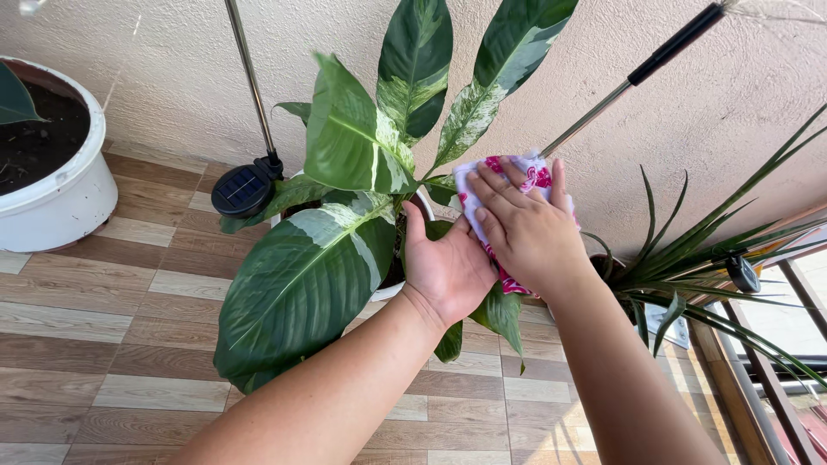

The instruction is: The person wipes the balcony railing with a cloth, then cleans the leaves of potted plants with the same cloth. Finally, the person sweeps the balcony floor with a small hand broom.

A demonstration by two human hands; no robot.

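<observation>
Step in hand: wiping leaf (504,314) of variegated plant (345,215). My left hand (444,267) cups leaf from below, fingers spread; right hand (525,228) presses floral cloth (530,172) flat on top. Next, prob.: light strokes w/ support underneath.

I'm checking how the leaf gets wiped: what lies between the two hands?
In the head view, a green leaf and a pink-patterned cloth lie between them: the left hand supports the leaf from beneath, the right hand presses the cloth on top.
</observation>
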